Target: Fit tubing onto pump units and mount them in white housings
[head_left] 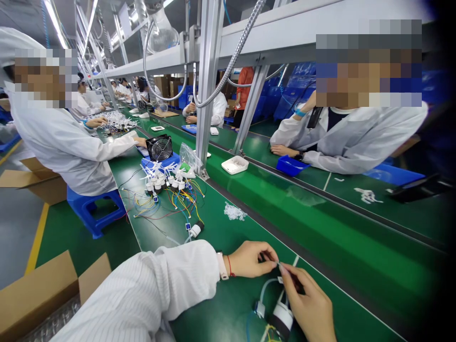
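Note:
Fingertips pinched, my left hand (249, 259) meets my right hand (308, 297) over the green bench. What the left fingers grip is too small to make out. A thin pale tube (267, 283) curves up to the right hand's fingertips, which close on its end. Below them lies a small white-and-black pump-like cylinder (282, 317) with coloured wires, partly covered by my right hand. A small tag (260, 308) is next to it. Farther left on the bench sits a similar cylinder (195, 229) with a tube. A pile of tiny translucent rings (235, 212) lies beyond my left hand.
Several wired cylinders (156, 183) are heaped near a black fan (159, 147). A metal post (205, 95) rises beside the green conveyor belt (285, 202). A white tray (235, 164) rests there. Co-workers sit left and across. An open carton (39, 289) stands lower left.

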Demonstrator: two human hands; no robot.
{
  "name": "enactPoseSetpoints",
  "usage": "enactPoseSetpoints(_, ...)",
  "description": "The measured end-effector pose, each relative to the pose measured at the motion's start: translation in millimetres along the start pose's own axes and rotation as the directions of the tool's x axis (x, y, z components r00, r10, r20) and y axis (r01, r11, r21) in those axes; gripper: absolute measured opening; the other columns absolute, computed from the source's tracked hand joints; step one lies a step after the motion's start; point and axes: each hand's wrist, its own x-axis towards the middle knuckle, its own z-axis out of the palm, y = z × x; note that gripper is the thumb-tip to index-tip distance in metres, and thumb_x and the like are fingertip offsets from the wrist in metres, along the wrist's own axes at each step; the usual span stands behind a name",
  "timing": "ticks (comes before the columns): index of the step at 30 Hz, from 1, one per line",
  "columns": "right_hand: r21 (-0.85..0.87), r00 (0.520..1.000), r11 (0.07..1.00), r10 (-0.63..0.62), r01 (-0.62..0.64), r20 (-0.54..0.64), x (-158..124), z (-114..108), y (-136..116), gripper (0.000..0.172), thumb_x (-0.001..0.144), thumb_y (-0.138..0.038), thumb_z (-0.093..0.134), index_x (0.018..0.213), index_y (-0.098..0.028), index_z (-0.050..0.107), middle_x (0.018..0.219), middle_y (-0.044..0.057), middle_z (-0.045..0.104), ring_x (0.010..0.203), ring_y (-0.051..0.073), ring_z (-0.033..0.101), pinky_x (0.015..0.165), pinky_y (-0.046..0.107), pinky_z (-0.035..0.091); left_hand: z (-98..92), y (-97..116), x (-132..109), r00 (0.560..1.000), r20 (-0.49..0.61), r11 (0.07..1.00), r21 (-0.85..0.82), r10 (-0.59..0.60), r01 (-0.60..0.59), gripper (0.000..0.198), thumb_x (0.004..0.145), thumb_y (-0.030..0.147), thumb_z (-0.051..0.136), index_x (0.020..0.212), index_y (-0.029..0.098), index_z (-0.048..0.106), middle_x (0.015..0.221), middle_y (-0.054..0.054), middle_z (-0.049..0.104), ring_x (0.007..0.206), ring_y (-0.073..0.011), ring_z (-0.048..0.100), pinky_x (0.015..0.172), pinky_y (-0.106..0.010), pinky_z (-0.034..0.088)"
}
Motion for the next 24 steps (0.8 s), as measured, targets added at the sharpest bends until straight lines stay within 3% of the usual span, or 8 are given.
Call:
enactPoseSetpoints(13,-0.001,1.0,1.0,0.003,-0.003,0.003,-1.2,1.0,3.5,0.027,0.083,-0.04,0.049,0.083,-0.018,0.064,0.074,0.004,0.064,0.059,0.013,0.058,0.053,0.021,0.046,-1.8,2.9,0.6,0.994,-0.076,0.997,-0.035,0.073,-0.076,0.007,0.073,0.015,0.057,0.078,0.01,0.06,0.074,-0.004,0.062,0.068,-0.0106,0.056,0.065,-0.02,0.044)
enactPoseSetpoints(24,-0.01,0.999,0.999,0.042,-0.043,-0.017,-2.2,-0.2,6.4,0.029,0.082,-0.042,0.049,0.081,-0.017,0.064,0.073,0.005,0.064,0.057,0.013,0.056,0.052,0.021,0.045,-0.7,4.3,-0.6,0.992,-0.105,0.991,-0.11,0.065,-0.077,0.01,0.069,0.013,0.061,0.077,0.008,0.061,0.071,-0.005,0.063,0.066,-0.0106,0.056,0.066,-0.019,0.044)
